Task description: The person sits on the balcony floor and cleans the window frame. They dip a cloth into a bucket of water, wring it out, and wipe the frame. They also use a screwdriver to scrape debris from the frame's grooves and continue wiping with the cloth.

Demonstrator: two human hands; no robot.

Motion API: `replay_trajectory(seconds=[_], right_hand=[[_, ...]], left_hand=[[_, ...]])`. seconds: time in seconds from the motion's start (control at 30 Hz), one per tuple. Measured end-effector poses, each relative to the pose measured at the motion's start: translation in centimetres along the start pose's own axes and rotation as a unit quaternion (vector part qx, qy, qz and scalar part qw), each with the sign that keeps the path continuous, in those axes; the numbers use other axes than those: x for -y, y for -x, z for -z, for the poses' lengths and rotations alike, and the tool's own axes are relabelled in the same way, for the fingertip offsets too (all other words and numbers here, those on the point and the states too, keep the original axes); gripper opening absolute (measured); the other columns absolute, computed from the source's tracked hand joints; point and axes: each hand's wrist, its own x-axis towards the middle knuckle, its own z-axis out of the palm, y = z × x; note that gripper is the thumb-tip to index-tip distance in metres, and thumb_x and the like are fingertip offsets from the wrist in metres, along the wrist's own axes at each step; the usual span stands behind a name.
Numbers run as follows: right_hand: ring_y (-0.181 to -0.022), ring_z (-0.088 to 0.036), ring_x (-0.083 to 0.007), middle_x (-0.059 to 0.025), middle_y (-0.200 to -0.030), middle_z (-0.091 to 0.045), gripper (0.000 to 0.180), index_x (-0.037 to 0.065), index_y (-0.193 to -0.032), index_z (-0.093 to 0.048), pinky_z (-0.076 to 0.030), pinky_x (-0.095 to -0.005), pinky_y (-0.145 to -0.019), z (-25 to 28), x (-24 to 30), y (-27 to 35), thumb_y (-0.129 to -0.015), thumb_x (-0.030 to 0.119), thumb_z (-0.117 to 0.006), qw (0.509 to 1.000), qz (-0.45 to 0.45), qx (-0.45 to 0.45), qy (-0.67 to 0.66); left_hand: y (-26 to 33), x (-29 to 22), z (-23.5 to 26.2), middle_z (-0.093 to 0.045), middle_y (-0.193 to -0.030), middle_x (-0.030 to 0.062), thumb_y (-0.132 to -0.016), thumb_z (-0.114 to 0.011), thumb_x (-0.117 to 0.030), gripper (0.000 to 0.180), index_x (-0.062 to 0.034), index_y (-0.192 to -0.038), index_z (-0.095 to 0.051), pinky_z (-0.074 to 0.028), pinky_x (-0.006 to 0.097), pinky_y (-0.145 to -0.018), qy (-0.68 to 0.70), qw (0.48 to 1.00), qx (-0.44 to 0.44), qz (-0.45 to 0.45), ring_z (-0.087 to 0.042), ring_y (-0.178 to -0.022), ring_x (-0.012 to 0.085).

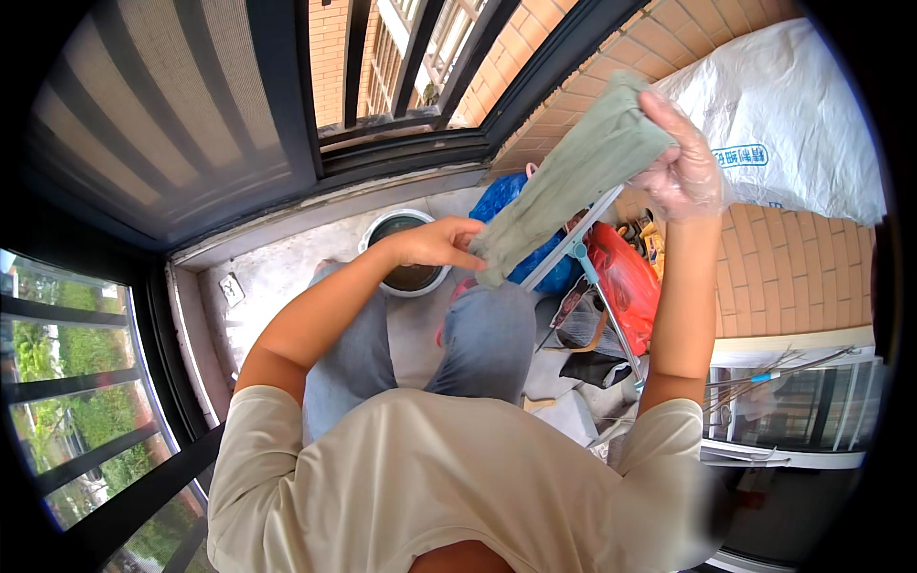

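A folded grey-green cloth is stretched slantwise between my two hands, in the air above my knees. My right hand, in a thin clear plastic glove, grips its upper end, raised near the brick wall. The lower end is pinched by my bare left hand, thumb and fingers closed on the corner. Below and just left of that hand stands a round white-rimmed bucket with dark liquid in it, partly covered by my forearm.
A window with dark bars is ahead. On the right, a large white sack is by the brick wall. Blue and red plastic bags and a metal pole frame crowd the floor right of my knees.
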Motion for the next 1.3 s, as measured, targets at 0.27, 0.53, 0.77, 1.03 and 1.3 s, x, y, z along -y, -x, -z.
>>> replay_trajectory(seconds=[0.27, 0.53, 0.77, 1.03, 1.3], right_hand=[[-0.069, -0.055, -0.0094, -0.008, -0.095, -0.061, 0.03, 0.001, -0.115, -0.052, -0.05, -0.0235, -0.061, 6.4, 1.4, 3.8, -0.087, 0.008, -0.059, 0.985, 0.083, -0.13, -0.076], [-0.077, -0.058, -0.0157, -0.0082, -0.097, -0.059, 0.016, 0.004, -0.102, -0.055, -0.052, -0.0267, -0.07, 16.4, -6.4, 3.6, -0.089, -0.001, -0.049, 0.978, 0.029, -0.177, 0.105], [-0.098, -0.062, -0.0207, -0.0093, -0.099, -0.061, 0.009, 0.005, -0.089, -0.056, -0.05, -0.0285, -0.088, 21.6, -14.3, -0.4, -0.09, 0.003, -0.048, 0.926, -0.086, -0.236, 0.283], [-0.08, -0.066, -0.0186, -0.0119, -0.098, -0.063, 0.017, -0.003, -0.103, -0.058, -0.055, -0.0257, -0.073, 27.8, -22.5, -8.3, -0.088, 0.003, -0.054, 0.911, -0.166, -0.227, 0.301], [-0.094, -0.063, -0.0373, -0.0217, -0.1, -0.062, 0.026, 0.002, -0.108, -0.05, -0.051, -0.0423, -0.08, 34.0, -30.4, -22.6, -0.082, 0.004, -0.056, 0.709, -0.082, -0.296, 0.634]], left_hand=[[4.8, 0.2, 5.7, -0.055, -0.127, 0.0106, -0.086, -0.058, 0.003, 0.047, -0.0042, -0.131, -0.046, -0.041, 0.041, -0.102, 0.393, 0.915, -0.082, -0.03, -0.056, -0.115, 0.0236], [9.5, 2.2, 8.4, -0.061, -0.11, 0.0128, -0.093, -0.05, -0.001, 0.026, -0.0021, -0.118, -0.056, -0.057, 0.033, -0.083, 0.201, 0.902, -0.378, -0.059, -0.063, -0.099, 0.0216], [11.8, 5.5, 13.2, -0.06, -0.107, 0.009, -0.094, -0.042, 0.002, 0.025, -0.0011, -0.111, -0.06, -0.055, 0.032, -0.081, 0.084, 0.935, -0.344, -0.017, -0.062, -0.096, 0.0204], [11.2, 8.4, 17.7, -0.062, -0.095, 0.0028, -0.09, -0.052, -0.002, 0.023, -0.0053, -0.111, -0.062, -0.049, 0.024, -0.07, 0.157, 0.906, -0.377, 0.109, -0.058, -0.082, 0.01], [5.2, 11.7, 22.8, -0.062, -0.09, 0.0016, -0.089, -0.057, -0.003, 0.022, -0.0054, -0.111, -0.058, -0.043, 0.021, -0.058, 0.018, 0.823, -0.561, 0.092, -0.06, -0.07, 0.01]])
